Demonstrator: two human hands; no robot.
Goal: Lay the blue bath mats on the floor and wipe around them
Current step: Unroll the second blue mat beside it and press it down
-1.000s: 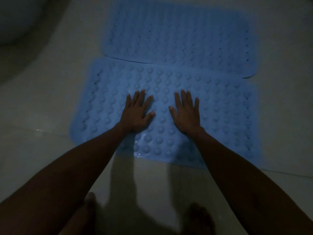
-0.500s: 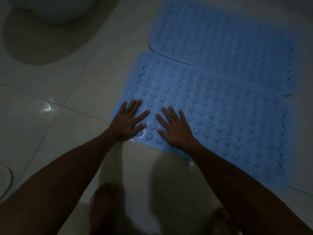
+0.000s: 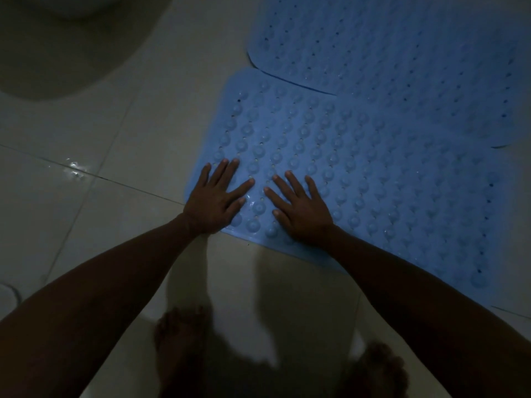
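Looking down from the head camera, I start at the far left, where a pale rounded fixture [image 3: 86, 4] casts a wide shadow over the tiled floor [image 3: 120, 139]; a wet glint [image 3: 75, 168] sits on a grout line nearby. Moving right, I see my left hand [image 3: 214, 201] pressed flat, fingers spread, on the near-left corner of the nearer bath mat [image 3: 373, 182], gripping nothing. Just beside it my right hand [image 3: 303, 209] lies flat the same way, fingers splayed, also holding nothing. I count two hands and two blue mats. The nearer mat lies flat on the floor, its long axis running from the left toward the lower right of the view. Its surface is covered in rows of round raised bumps with small holes between them, and its corners are rounded. The farther bath mat [image 3: 402, 53] lies parallel behind it, its near edge overlapping the nearer mat's far edge; it shows finer dimples and dark holes. At the bottom, two bare feet [image 3: 179, 334] stand on the tiles in dim light.
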